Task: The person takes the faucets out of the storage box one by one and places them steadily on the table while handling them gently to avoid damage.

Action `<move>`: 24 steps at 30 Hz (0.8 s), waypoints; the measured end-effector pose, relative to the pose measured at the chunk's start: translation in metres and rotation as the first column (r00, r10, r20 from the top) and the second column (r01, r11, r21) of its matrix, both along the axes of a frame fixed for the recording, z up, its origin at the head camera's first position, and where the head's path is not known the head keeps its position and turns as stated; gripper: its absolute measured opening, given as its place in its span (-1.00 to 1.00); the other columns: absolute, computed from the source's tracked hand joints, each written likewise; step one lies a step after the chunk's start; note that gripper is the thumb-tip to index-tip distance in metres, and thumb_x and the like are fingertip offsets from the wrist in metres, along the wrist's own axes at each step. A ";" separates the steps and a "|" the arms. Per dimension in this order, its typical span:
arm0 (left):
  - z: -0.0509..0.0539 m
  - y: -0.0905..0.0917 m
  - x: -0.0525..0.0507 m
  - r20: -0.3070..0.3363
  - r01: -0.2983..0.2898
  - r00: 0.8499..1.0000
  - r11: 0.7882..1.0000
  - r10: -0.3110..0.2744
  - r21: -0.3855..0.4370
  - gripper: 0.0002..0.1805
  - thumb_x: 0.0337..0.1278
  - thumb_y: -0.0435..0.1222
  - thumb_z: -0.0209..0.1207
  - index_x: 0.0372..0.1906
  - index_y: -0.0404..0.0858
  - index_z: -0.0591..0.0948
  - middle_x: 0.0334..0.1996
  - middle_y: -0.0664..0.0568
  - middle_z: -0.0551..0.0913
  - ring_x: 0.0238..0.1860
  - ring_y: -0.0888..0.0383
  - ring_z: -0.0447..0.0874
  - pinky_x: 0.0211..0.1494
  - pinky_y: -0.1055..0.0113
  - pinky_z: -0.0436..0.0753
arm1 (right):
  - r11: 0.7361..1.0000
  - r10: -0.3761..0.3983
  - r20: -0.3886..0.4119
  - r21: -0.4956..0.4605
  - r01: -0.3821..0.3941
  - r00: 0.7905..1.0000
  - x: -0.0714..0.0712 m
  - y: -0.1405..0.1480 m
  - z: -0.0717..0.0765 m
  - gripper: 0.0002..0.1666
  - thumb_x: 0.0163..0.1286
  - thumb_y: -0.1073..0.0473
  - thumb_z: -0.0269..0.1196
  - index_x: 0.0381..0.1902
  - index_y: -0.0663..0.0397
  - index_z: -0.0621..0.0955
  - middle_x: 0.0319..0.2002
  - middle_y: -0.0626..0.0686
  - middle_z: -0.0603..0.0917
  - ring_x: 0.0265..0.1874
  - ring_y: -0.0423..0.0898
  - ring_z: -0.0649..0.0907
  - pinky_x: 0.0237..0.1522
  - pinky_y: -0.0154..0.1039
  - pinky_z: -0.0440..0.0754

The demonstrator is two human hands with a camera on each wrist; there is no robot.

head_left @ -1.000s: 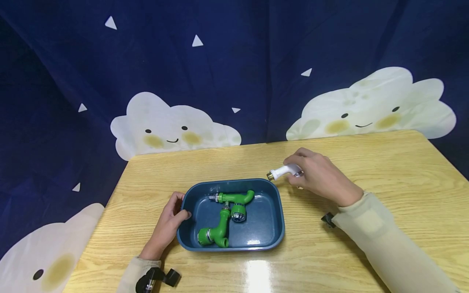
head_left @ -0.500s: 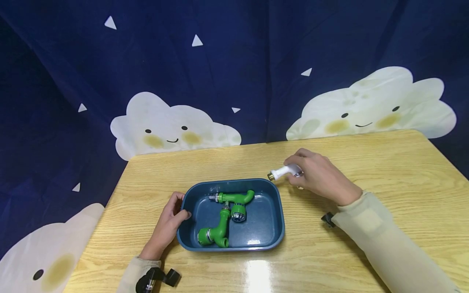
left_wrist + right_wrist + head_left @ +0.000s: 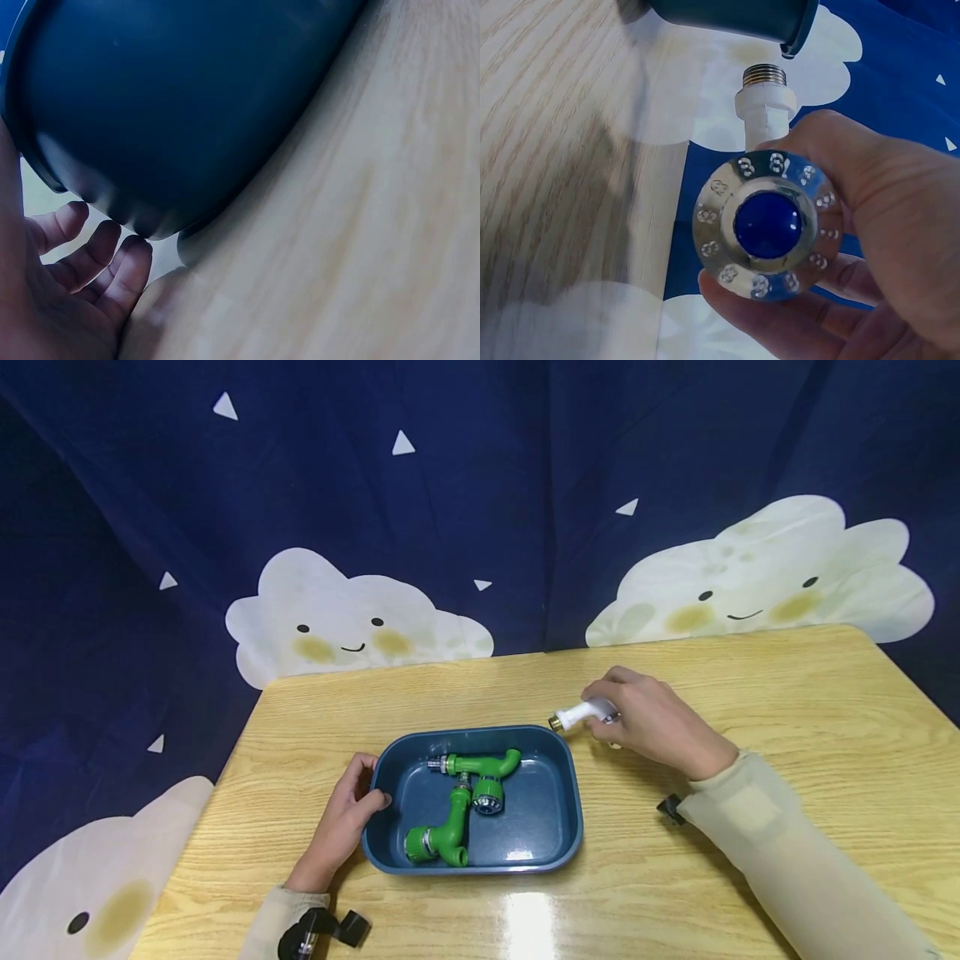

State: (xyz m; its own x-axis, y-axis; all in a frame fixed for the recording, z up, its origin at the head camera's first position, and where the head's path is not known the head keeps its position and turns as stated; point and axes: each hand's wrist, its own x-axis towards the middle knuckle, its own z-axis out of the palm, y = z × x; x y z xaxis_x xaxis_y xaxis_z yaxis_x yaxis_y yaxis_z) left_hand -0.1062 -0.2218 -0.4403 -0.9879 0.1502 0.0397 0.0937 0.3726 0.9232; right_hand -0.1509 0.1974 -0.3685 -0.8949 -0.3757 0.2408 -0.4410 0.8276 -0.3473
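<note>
My right hand (image 3: 651, 714) holds a white faucet (image 3: 576, 714) above the table, just off the bin's back right corner. In the right wrist view the faucet's brass thread (image 3: 765, 75) points toward the bin, and its round chrome handle (image 3: 768, 225) with a blue centre faces the camera. A dark blue plastic bin (image 3: 579, 810) rests on the table with two green faucets in it. One green faucet (image 3: 480, 767) lies along the back; the other green faucet (image 3: 450, 831) lies front left. My left hand (image 3: 348, 810) grips the bin's left rim, thumb inside and fingertips against the outer wall.
The wooden table (image 3: 720, 893) extends around the bin on all sides. Behind it hangs a dark blue curtain (image 3: 510, 485) with white clouds and triangles. A black wrist-camera mount (image 3: 330, 928) sits by the left sleeve.
The right hand and white faucet have shifted only very slightly. The left hand, the bin and the green faucets have stayed in place.
</note>
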 end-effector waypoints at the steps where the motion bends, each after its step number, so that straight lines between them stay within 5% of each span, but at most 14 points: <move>1: 0.000 0.000 0.000 0.002 -0.001 1.000 1.000 0.001 -0.001 -0.67 0.06 -0.49 0.04 -0.01 -0.34 0.39 -0.11 -0.07 0.45 -0.02 0.14 0.47 0.07 0.40 0.47 | 1.000 0.001 0.002 -0.001 -0.001 1.000 0.000 0.000 0.000 -0.66 0.17 0.18 0.44 -0.06 0.12 0.76 -0.13 0.12 0.72 -0.33 -0.06 0.64 -0.27 -0.13 0.62; 24: -0.002 -0.002 -0.002 -0.006 0.013 1.000 1.000 -0.013 -0.005 -0.68 0.09 -0.50 0.02 0.00 -0.37 0.38 -0.10 -0.07 0.44 -0.01 0.14 0.45 0.08 0.40 0.46 | 1.000 0.011 0.054 0.004 -0.011 0.998 -0.003 -0.001 -0.007 -0.64 0.19 0.17 0.44 -0.03 0.09 0.75 -0.10 0.11 0.72 -0.33 -0.08 0.61 -0.27 -0.19 0.58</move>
